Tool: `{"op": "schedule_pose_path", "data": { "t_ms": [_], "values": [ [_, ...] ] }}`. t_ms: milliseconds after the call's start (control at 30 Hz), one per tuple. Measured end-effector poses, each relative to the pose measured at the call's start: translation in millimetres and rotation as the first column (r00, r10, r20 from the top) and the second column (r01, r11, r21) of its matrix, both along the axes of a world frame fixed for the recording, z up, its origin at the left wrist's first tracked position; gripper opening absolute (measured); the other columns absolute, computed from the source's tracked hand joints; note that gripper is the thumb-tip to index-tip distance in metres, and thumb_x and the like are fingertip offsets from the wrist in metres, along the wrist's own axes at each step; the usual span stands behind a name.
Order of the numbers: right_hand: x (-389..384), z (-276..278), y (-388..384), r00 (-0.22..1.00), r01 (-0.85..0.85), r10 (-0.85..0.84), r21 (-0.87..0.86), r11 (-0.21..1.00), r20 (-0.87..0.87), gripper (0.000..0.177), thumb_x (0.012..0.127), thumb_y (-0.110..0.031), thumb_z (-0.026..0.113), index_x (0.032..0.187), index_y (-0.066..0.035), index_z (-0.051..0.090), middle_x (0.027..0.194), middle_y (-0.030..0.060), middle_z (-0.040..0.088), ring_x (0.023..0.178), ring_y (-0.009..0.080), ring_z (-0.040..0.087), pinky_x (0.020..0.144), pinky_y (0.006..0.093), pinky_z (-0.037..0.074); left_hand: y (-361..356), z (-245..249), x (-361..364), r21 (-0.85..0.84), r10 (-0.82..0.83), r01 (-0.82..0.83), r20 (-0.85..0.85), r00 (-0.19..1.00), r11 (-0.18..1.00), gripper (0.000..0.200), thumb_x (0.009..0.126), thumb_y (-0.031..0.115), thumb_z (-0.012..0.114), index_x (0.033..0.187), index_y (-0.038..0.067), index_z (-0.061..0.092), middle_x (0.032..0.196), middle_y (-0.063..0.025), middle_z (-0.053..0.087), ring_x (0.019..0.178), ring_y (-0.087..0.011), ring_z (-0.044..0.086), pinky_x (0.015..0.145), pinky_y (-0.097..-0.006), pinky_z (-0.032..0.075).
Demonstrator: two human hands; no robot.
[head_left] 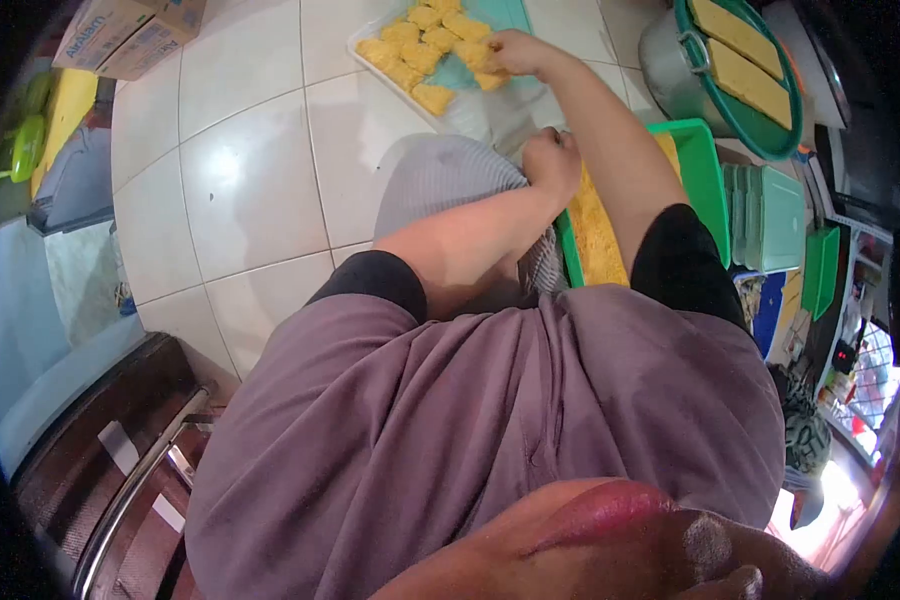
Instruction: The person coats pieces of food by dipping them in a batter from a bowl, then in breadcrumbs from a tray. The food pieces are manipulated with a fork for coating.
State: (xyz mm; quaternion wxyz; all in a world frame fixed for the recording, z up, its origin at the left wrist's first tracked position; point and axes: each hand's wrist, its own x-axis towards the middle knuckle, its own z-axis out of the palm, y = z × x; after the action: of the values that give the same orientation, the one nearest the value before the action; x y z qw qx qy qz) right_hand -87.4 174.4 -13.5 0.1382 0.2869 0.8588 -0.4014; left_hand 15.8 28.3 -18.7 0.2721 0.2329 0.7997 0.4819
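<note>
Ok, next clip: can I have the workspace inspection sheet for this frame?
Surface: white tiled floor, glossy.
Job's things: tray of breaded pieces; green tray of crumbs.
Clutter: cardboard box; pot topped with yellow slabs; stacked pale-green containers.
Hands: right hand on a breaded piece, grasp unclear; left hand fisted at the green tray's edge.
Cables: nothing seen.
Surroundings: dark wooden furniture lower left; crowded shelves at right.

A home kitchen, work done on the floor: white floor tiles [240,190], a far tray [498,14] of breaded pieces [420,55], a green crumb tray [705,170] right, a metal pot [670,75] far right, a cardboard box [130,35] far left.
</note>
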Motion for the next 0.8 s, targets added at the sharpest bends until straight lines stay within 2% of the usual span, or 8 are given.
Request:
{"op": "schedule_pose_path", "data": {
  "t_ms": [33,133,233,333,533,600,667,800],
  "values": [
    [-11,-16,-5,0.995,-0.087,0.095,0.151,0.985,-0.043,0.025,0.075,-0.014,0.062,0.097,-0.004,0.064,0.085,0.0070,0.065,0.078,0.0191,0.060,0.068,0.0333,0.047,0,-9,-1,0.042,-0.082,0.082,-0.014,0.997,0.996,0.028,0.080,0.025,0.052,0.080,-0.001,0.064,0.077,-0.0228,0.063,0.077,-0.0386,0.062,0.068,-0.0463,0.047],
    [-36,-50,-9,0.981,-0.192,0.183,0.209,0.959,0.061,0.030,0.072,-0.009,0.058,0.101,-0.006,0.064,0.093,0.0119,0.066,0.080,0.0259,0.062,0.068,0.0358,0.047,8,-64,11,0.061,-0.203,0.211,-0.119,0.972,0.975,0.025,0.081,0.026,0.054,0.083,0.003,0.065,0.083,-0.0182,0.065,0.081,-0.0340,0.063,0.071,-0.0425,0.049],
    [-45,-54,-16,0.928,-0.372,0.366,0.238,0.897,0.068,0.035,0.070,-0.006,0.055,0.104,-0.008,0.064,0.093,0.0134,0.066,0.082,0.0258,0.062,0.069,0.0357,0.048,9,-68,12,0.038,-0.246,0.257,-0.185,0.951,0.966,0.025,0.081,0.027,0.054,0.082,0.004,0.065,0.083,-0.0180,0.065,0.082,-0.0335,0.063,0.071,-0.0422,0.049],
    [-45,-46,-27,0.961,-0.277,0.265,0.232,0.933,0.082,0.037,0.070,-0.005,0.054,0.106,-0.009,0.065,0.094,0.0130,0.066,0.086,0.0239,0.062,0.073,0.0344,0.048,11,-66,13,0.016,-0.261,0.271,-0.224,0.939,0.962,0.025,0.081,0.027,0.054,0.082,0.005,0.065,0.084,-0.0178,0.065,0.082,-0.0331,0.063,0.072,-0.0419,0.049],
    [-28,-19,-18,0.979,-0.150,0.185,0.311,0.939,-0.086,0.035,0.074,-0.015,0.065,0.109,-0.010,0.065,0.096,0.0090,0.066,0.088,0.0210,0.061,0.080,0.0305,0.048,12,-60,11,-0.020,-0.239,0.242,-0.244,0.940,0.970,0.024,0.081,0.028,0.055,0.082,0.006,0.064,0.084,-0.0174,0.064,0.083,-0.0323,0.062,0.072,-0.0412,0.049],
    [-1,11,-8,0.976,-0.016,0.029,0.062,0.998,-0.215,0.035,0.077,-0.019,0.067,0.109,-0.007,0.064,0.098,0.0065,0.065,0.089,0.0177,0.060,0.080,0.0297,0.047,13,-42,9,-0.004,-0.146,0.147,-0.125,0.981,0.989,0.026,0.080,0.027,0.054,0.077,0.003,0.064,0.079,-0.0211,0.064,0.079,-0.0369,0.062,0.071,-0.0438,0.048],
    [43,47,-5,0.932,0.114,-0.161,-0.160,0.981,-0.325,0.033,0.081,-0.021,0.066,0.108,-0.003,0.063,0.098,0.0043,0.064,0.088,0.0141,0.059,0.080,0.0280,0.047,11,-26,8,-0.029,0.087,-0.083,0.175,0.981,0.996,0.027,0.079,0.026,0.054,0.074,0.001,0.064,0.076,-0.0233,0.062,0.076,-0.0394,0.061,0.070,-0.0451,0.047],
    [179,88,-14,0.815,0.348,-0.476,-0.376,0.858,-0.330,0.028,0.085,-0.023,0.064,0.102,-0.001,0.062,0.092,0.0029,0.061,0.083,0.0106,0.056,0.077,0.0236,0.045,3,-7,3,0.000,0.077,-0.078,0.069,0.995,0.997,0.029,0.080,0.025,0.051,0.075,-0.002,0.061,0.077,-0.0247,0.061,0.076,-0.0418,0.059,0.070,-0.0474,0.046]
  ]
}}
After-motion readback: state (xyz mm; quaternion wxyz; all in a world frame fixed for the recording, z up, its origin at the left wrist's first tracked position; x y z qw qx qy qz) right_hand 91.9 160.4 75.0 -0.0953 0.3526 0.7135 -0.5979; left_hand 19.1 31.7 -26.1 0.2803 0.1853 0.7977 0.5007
